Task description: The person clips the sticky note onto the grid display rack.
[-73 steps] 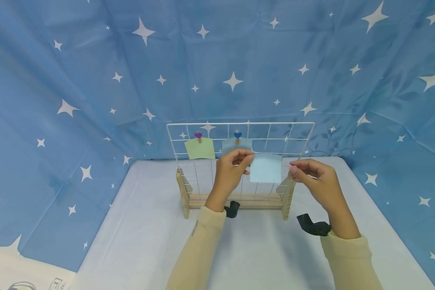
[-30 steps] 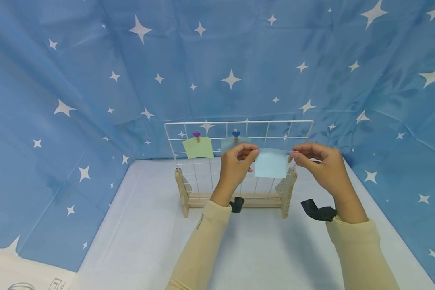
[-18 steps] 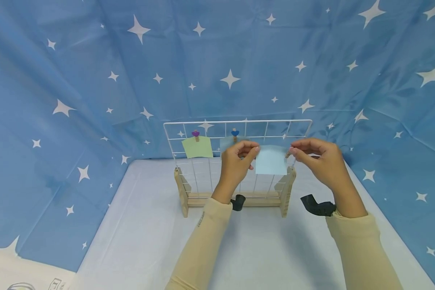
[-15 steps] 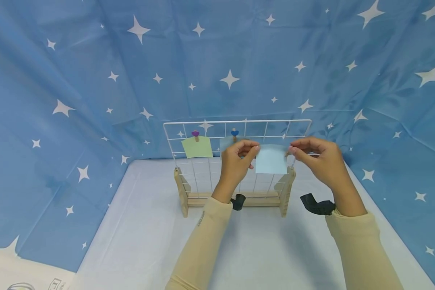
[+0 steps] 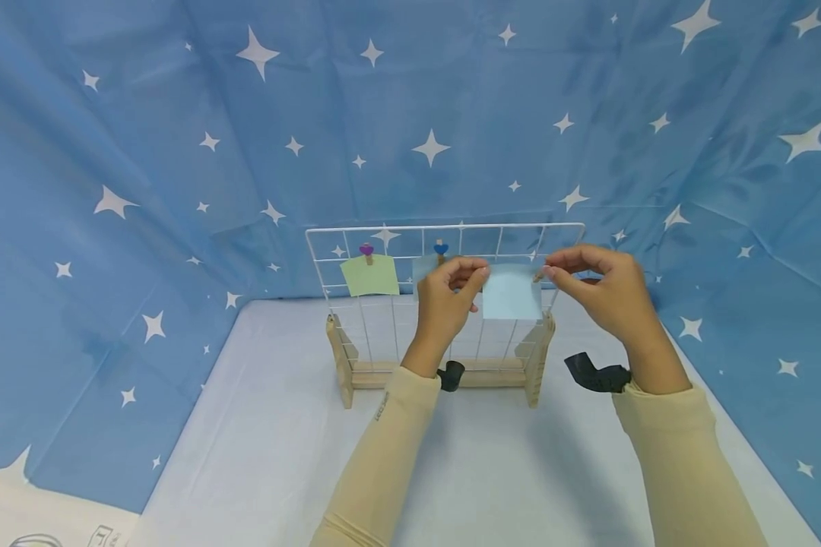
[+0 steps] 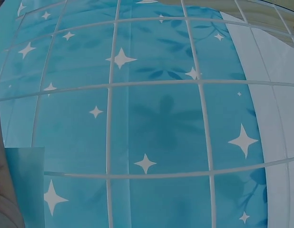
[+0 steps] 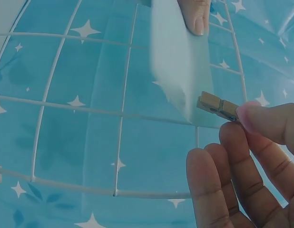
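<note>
Between thumb and fingers my left hand (image 5: 445, 308) pinches the left upper edge of a light blue paper note (image 5: 511, 295), held in front of the white wire grid rack (image 5: 391, 227). Its thumb shows on the paper (image 7: 202, 61) in the right wrist view. My right hand (image 5: 605, 296) pinches a small wooden clothespin (image 7: 217, 105) by one end. The clothespin's other end is close to the note's right upper corner; whether they touch I cannot tell. In the left wrist view only a strip of the note (image 6: 28, 183) shows beside the hand.
Upper left on the grid hang a green note (image 5: 371, 277) under a purple heart clothespin (image 5: 366, 251) and a blue note (image 5: 423, 267) under a blue heart clothespin (image 5: 441, 249). Wooden feet (image 5: 340, 361) carry the rack on a white table (image 5: 260, 425). A starred blue cloth (image 5: 315, 99) stands behind.
Both hands have risen, the left one also shifting right with the note. The clothespin in the right hand has come from beside the note to its upper right corner.
</note>
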A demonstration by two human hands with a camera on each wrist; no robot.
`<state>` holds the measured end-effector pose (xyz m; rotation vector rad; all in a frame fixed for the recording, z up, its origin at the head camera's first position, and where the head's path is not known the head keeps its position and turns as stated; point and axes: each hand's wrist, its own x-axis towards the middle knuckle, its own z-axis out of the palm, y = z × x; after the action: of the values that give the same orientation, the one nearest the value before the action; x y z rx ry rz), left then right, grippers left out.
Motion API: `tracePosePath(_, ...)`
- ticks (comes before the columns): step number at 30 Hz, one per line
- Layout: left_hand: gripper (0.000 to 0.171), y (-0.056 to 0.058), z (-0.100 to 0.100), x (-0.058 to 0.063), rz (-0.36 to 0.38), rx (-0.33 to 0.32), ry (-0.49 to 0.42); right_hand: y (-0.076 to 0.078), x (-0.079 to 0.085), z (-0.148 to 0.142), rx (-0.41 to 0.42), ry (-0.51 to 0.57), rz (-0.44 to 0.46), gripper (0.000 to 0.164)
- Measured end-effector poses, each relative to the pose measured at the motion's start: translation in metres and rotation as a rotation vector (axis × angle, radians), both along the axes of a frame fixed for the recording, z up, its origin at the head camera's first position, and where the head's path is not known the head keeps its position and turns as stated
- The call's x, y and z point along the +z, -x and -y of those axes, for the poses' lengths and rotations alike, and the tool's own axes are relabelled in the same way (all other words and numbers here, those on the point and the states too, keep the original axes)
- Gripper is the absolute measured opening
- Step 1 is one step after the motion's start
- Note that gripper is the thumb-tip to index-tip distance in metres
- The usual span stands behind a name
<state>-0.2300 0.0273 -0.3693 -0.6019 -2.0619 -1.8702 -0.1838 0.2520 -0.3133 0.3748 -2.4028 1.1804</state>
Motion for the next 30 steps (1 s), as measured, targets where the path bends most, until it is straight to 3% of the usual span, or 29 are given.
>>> tracePosePath(30, 0.017, 0.005, -0.009, 0.006, -0.079, 0.097, -0.002, 0.013, 0.014, 0.005, 0.002, -0.018, -0.072, 0.016)
